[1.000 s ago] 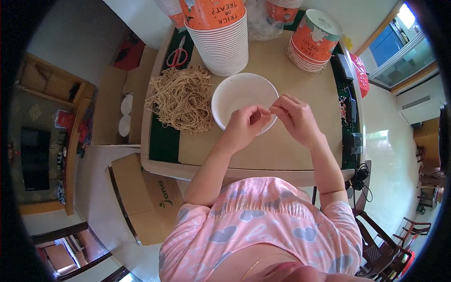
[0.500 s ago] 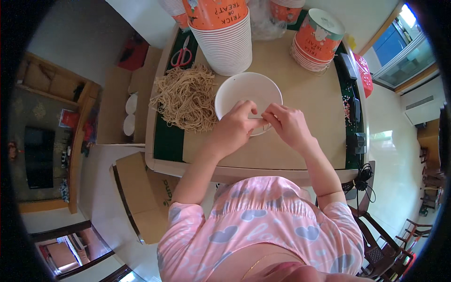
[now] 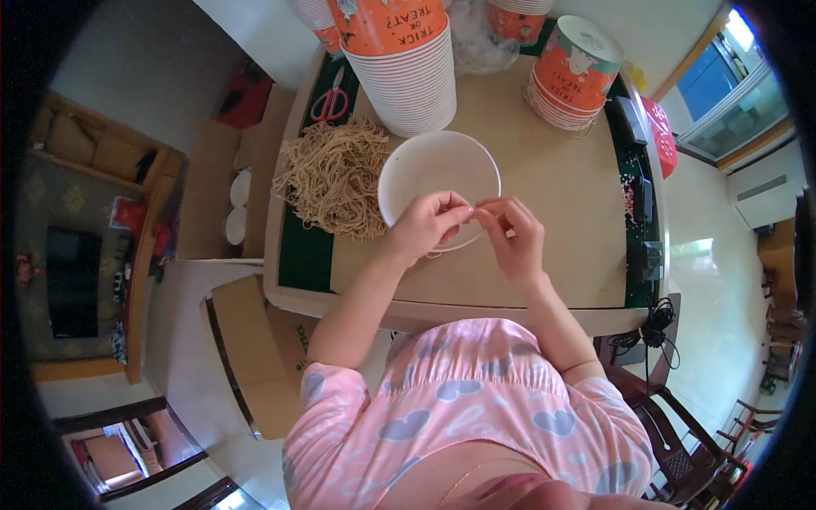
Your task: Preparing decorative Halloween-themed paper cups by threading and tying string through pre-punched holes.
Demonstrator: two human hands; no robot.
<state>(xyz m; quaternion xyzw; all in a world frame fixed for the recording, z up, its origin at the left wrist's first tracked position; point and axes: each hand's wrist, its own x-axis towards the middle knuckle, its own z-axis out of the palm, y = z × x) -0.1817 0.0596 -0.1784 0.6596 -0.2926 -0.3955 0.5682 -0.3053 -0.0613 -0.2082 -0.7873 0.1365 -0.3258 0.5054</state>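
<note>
A white paper bucket (image 3: 433, 166) stands on the table in front of me, its open mouth facing up. My left hand (image 3: 432, 223) is closed in a pinch over its near rim. Opposite it, my right hand (image 3: 513, 233) also pinches, and the fingertips of both hands nearly meet. Between them is a thin beige cord, mostly hidden by the fingers; a bit of it shows below the bucket's near rim. Left of the bucket lies a tangled pile of beige cords (image 3: 336, 178).
Behind the bucket rises a tall stack of orange and white paper buckets (image 3: 404, 81). Another stack (image 3: 574, 76) stands at the far right. Red-handled scissors (image 3: 330, 102) lie behind the cords. Black power adapters (image 3: 648, 259) line the right edge. An open cardboard box (image 3: 208, 195) is at the left.
The bucket has shifted slightly left. My hands have moved a little, their fingertips now meeting in a pinch at the bucket's near right rim.
</note>
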